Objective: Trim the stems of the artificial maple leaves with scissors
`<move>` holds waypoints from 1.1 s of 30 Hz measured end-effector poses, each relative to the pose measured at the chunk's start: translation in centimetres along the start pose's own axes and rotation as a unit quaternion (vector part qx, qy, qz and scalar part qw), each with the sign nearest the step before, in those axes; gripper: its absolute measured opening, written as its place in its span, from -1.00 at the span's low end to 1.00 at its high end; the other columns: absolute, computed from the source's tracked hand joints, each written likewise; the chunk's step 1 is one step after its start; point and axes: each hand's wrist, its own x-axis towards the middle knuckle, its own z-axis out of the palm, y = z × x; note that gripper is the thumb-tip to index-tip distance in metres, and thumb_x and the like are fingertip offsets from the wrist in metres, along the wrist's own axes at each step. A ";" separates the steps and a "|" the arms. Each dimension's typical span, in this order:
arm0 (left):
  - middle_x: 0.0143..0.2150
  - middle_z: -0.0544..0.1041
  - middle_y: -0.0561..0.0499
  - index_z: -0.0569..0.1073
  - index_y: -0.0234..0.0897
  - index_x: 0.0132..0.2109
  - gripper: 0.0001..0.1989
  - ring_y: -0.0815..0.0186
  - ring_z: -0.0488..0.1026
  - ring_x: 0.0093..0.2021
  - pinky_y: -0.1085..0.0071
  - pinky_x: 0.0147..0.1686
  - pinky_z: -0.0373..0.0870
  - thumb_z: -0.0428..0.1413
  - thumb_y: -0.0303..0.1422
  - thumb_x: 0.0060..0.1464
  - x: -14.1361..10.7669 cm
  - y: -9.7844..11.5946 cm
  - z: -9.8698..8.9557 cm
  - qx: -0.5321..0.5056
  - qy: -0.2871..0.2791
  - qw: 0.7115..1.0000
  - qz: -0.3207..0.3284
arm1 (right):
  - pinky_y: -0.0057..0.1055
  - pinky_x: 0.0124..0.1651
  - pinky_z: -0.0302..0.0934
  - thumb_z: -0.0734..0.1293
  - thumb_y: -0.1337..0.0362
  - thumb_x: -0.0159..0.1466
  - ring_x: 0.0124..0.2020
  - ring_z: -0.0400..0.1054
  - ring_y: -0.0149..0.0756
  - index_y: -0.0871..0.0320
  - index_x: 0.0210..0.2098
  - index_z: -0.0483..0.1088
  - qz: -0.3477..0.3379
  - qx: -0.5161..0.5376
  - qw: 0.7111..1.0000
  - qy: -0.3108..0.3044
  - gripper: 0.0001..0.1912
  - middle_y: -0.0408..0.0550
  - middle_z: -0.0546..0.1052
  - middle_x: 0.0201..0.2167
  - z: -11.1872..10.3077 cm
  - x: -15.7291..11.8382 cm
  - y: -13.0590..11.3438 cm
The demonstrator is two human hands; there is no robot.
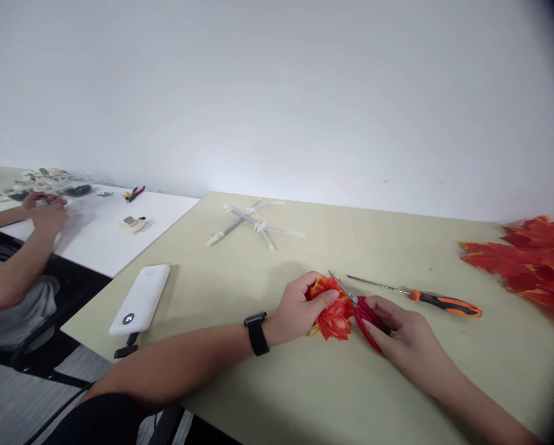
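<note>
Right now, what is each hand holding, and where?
Left hand pinches a red-orange artificial leaf by its edge; right hand grips red-handled scissors by the handles.

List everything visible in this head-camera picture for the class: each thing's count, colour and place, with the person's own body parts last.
Leaf pile: one, red-orange, right end of beige table
Single leaf: one, red-orange, held front centre
Scissors: one pair, red handles, against the single leaf
Screwdriver: one, orange-black handle, beside scissors
Plastic rods: several, white, crossed at table's back
Power bank: one, white, left on beige table
Pliers: one, red handles, on white table
Co-worker's hands: two, far left
Watch: one, black, left wrist
Left hand: one, holding single leaf
Right hand: one, holding scissors
</note>
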 end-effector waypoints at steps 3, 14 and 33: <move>-0.35 0.40 0.06 0.44 -0.32 -0.24 -0.68 0.41 0.32 -0.34 0.44 -0.30 0.32 0.25 -0.12 0.24 0.1 -0.1 -0.1 0.000 -0.001 1.000 -0.007 | -0.37 -0.40 0.28 0.32 -0.02 0.32 -0.41 0.39 -0.24 0.07 -0.20 0.44 -0.003 -0.023 1.000 -0.004 -0.71 -0.09 0.52 -0.41 0.0 0.0 -0.2; -0.34 0.45 0.06 0.47 -0.32 -0.21 -0.68 0.42 0.34 -0.35 0.47 -0.30 0.34 0.25 -0.12 0.23 0.0 0.6 0.0 -0.014 0.035 0.999 -0.004 | -0.33 -0.32 0.34 0.47 0.08 0.14 -0.40 0.36 -0.26 0.05 -0.04 0.31 0.019 -0.087 0.996 0.028 -0.54 -0.16 0.48 -0.36 -0.5 0.4 -0.1; -0.30 0.48 0.00 0.46 -0.29 -0.19 -0.73 0.37 0.38 -0.32 0.45 -0.29 0.35 0.14 -0.16 0.32 0.0 0.8 -0.1 0.059 -0.001 0.998 0.017 | -0.41 -0.43 0.21 0.43 -0.02 0.28 -0.36 0.36 -0.29 0.09 -0.23 0.36 0.053 0.073 0.996 -0.013 -0.68 -0.09 0.53 -0.33 -0.3 0.0 -0.6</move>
